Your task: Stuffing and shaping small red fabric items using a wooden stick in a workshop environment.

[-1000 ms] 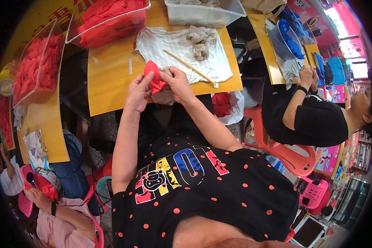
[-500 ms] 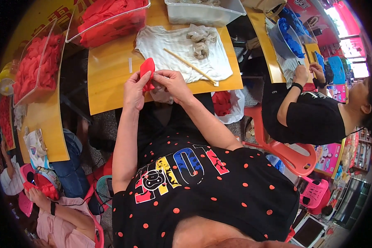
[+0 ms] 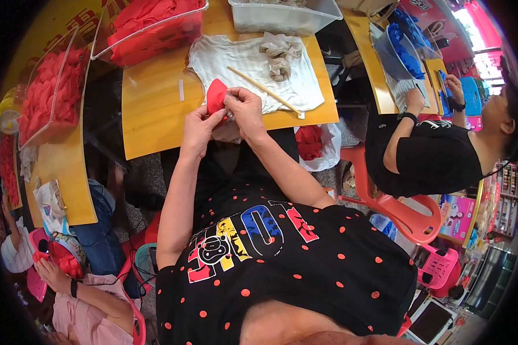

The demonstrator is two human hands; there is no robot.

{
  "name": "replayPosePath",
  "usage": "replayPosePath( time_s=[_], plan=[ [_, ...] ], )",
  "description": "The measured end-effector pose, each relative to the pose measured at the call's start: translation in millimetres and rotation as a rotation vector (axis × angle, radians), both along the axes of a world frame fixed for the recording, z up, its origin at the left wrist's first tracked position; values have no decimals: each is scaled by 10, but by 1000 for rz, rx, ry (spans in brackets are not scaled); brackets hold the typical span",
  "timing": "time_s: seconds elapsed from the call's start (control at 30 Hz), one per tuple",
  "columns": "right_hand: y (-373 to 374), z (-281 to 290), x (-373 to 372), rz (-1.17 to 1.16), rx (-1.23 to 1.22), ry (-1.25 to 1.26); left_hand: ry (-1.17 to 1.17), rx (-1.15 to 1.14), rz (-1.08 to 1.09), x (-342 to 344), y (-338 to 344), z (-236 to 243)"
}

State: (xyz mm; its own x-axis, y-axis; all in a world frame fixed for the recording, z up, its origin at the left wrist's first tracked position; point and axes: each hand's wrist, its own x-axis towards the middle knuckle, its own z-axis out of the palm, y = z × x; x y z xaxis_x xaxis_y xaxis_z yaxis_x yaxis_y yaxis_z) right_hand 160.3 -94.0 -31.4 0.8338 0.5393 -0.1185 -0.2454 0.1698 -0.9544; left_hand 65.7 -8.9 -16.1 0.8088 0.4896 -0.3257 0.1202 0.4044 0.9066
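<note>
While both hands pinch it, the red fabric piece (image 3: 216, 95) now stands upright.
Left hand (image 3: 197, 131) and right hand (image 3: 244, 110) have lifted it from flat to edge-on, just short of the white cloth (image 3: 248, 69), the wooden stick (image 3: 263, 91) untouched.

I see a yellow table (image 3: 155, 109) with a white cloth (image 3: 242, 63) on it (a thin stick (image 3: 265, 92) lies across it).

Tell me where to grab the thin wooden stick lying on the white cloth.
Pinch the wooden stick near its middle, coming from above. It lies flat and slanted across the white cloth, with its far end close to the wad of stuffing, so the middle is the freest part.
</note>
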Motion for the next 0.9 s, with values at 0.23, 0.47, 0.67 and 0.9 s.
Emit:
replayPosePath(
  time_s=[0.23,0.47,0.67,0.9],
  plan=[
    [-28,126,165,10,134,448,-232,516,102,-70,-83,389],
    [-187,50,287,379,224,689,-317,1151,-131,-80,97,273],
    [-461,755,327,652,92,708,-330,392,63,-159,228,87],
    [-325,638,51,417,-147,-309,-287,-91,70,-70,149,268]
  ],
)
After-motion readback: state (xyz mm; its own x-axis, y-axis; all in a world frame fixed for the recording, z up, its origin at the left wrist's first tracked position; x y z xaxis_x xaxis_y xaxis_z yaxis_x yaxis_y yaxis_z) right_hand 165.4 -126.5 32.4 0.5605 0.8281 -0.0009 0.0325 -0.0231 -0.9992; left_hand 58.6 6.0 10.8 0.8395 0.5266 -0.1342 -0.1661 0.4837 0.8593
